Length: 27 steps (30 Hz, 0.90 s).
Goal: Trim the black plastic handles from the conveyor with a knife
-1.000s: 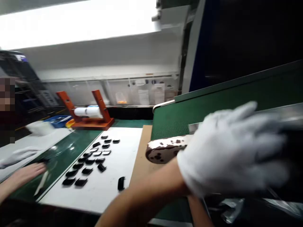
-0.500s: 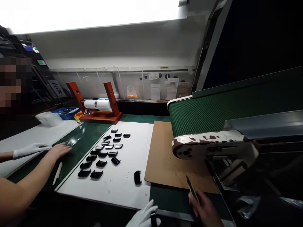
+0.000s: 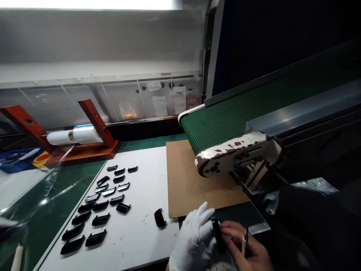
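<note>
My left hand [image 3: 194, 242], in a white glove, is closed round a small black plastic part [image 3: 217, 234] at the bottom centre. My bare right hand [image 3: 249, 253] touches the same part from the right and pinches a thin pale tool [image 3: 244, 242] between its fingers. Both hands hover over the table's near edge, just in front of a brown cardboard sheet [image 3: 194, 180]. A single black part [image 3: 160, 217] lies on the white board [image 3: 146, 180] to the left of my gloved hand.
Several black parts [image 3: 97, 206] lie in rows on the white board. A green conveyor belt [image 3: 222, 126] with a chipped white end piece [image 3: 234, 152] overhangs the cardboard. At the back left, an orange stand holds a white roll [image 3: 73, 135].
The view has swung right and down. My two hands have risen from the bottom edge and closed together on the black part. The co-worker's arms at the left have dropped out of sight.
</note>
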Tool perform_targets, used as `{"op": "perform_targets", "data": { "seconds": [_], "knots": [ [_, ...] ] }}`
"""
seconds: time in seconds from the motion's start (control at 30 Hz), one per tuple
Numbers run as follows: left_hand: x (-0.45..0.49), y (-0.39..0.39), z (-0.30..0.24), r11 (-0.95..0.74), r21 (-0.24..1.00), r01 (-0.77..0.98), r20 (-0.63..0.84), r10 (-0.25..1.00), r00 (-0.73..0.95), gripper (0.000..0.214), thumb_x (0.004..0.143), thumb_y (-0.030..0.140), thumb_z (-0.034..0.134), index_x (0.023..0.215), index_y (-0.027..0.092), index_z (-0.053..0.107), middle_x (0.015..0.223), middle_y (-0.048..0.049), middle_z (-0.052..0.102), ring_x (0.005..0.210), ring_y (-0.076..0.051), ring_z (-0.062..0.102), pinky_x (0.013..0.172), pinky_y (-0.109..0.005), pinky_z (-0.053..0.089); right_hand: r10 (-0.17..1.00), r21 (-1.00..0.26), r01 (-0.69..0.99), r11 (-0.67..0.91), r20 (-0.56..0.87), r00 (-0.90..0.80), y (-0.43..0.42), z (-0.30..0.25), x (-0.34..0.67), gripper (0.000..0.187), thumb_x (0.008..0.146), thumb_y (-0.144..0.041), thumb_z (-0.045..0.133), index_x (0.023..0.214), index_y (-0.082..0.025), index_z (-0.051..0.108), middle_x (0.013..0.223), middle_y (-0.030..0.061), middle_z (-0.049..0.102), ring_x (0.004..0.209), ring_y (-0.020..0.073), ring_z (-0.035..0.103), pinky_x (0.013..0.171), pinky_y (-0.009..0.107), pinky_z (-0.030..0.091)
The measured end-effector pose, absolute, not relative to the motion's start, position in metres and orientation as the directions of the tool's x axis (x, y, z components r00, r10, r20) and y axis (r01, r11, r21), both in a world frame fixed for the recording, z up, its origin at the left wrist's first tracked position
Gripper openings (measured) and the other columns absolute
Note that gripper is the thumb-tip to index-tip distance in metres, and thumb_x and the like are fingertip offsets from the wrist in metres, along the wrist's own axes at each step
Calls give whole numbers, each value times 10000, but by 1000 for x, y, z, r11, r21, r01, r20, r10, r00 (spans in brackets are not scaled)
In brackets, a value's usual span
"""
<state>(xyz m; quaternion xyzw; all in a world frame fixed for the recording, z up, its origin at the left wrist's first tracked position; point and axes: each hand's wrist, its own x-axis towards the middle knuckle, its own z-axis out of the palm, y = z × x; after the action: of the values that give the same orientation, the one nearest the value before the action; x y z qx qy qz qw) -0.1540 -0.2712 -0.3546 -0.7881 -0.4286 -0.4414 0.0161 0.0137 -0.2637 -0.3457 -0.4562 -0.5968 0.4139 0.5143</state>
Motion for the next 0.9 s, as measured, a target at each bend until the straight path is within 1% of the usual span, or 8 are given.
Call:
{"op": "perform_targets", "data": {
  "seconds": [0.1, 0.17, 0.23, 0.3, 0.47, 0.67, 0.83, 0.9],
  "knots": [
    [-144, -272, -347, -590, 336, 734, 708, 673, 217, 287, 993, 274, 434, 1246, 169, 519, 1243, -166, 627, 1259, -309, 528, 897, -463, 563, 959, -951, 126, 283, 279, -47, -261, -345, 23, 156, 805, -372, 695, 824, -235, 765, 915, 98, 713, 876, 239, 682, 721, 264, 556],
    [-140, -276, -348, -570, 379, 729, 690, 699, 188, 312, 991, 296, 455, 1270, 171, 517, 1273, -164, 607, 1269, -308, 517, 912, -474, 556, 974, -969, 103, 224, 224, -14, -261, -344, 29, 145, 805, -358, 701, 859, -236, 758, 911, 89, 699, 825, 219, 678, 579, 220, 530],
    [-136, -281, -350, -554, 412, 723, 671, 722, 172, 329, 981, 282, 485, 1291, 175, 515, 1305, -161, 585, 1283, -308, 502, 940, -475, 542, 986, -984, 71, 164, 163, -19, -260, -344, 33, 151, 806, -364, 701, 863, -235, 755, 908, 80, 694, 624, 153, 634, 403, 186, 423],
    [-133, -284, -351, -547, 452, 705, 650, 743, 159, 322, 973, 256, 503, 1286, 184, 525, 1321, -154, 576, 1286, -302, 500, 963, -463, 531, 990, -990, 54, 129, 125, -70, -261, -347, 35, 155, 806, -373, 703, 847, -234, 758, 904, 71, 703, 434, 78, 506, 315, 183, 320],
    [-125, -284, -350, -562, 556, 612, 630, 765, 130, 295, 996, 352, 463, 1235, 205, 553, 1258, -138, 625, 1233, -275, 553, 941, -421, 545, 985, -998, -24, 61, 64, -162, -265, -360, 39, 149, 788, -373, 722, 821, -235, 766, 849, 51, 696, 374, 42, 407, 308, 178, 292],
    [-117, -284, -339, -520, 619, 588, 550, 822, 148, 287, 984, 414, 465, 1112, 215, 628, 1224, -119, 652, 1205, -303, 573, 923, -475, 548, 978, -993, -117, -22, 3, -208, -267, -364, 47, 141, 762, -338, 753, 835, -219, 764, 627, -3, 610, 347, 30, 345, 317, 165, 221],
    [-115, -286, -341, -486, 654, 580, 503, 852, 148, 309, 951, 382, 534, 1162, 185, 645, 1260, -147, 631, 1190, -334, 580, 919, -534, 541, 986, -976, -197, -93, -62, -157, -269, -373, 50, 194, 636, -284, 852, 768, -176, 758, 483, -37, 511, 336, 35, 323, 309, 162, 217],
    [-121, -288, -344, -437, 724, 533, 430, 891, 147, 337, 922, 398, 591, 1193, 208, 652, 1317, -138, 594, 1200, -322, 576, 945, -515, 535, 991, -962, -250, -114, -91, -102, -269, -376, 50, 207, 644, -331, 848, 743, -178, 750, 392, -63, 439, 312, 29, 290, 313, 154, 224]
  ]
}}
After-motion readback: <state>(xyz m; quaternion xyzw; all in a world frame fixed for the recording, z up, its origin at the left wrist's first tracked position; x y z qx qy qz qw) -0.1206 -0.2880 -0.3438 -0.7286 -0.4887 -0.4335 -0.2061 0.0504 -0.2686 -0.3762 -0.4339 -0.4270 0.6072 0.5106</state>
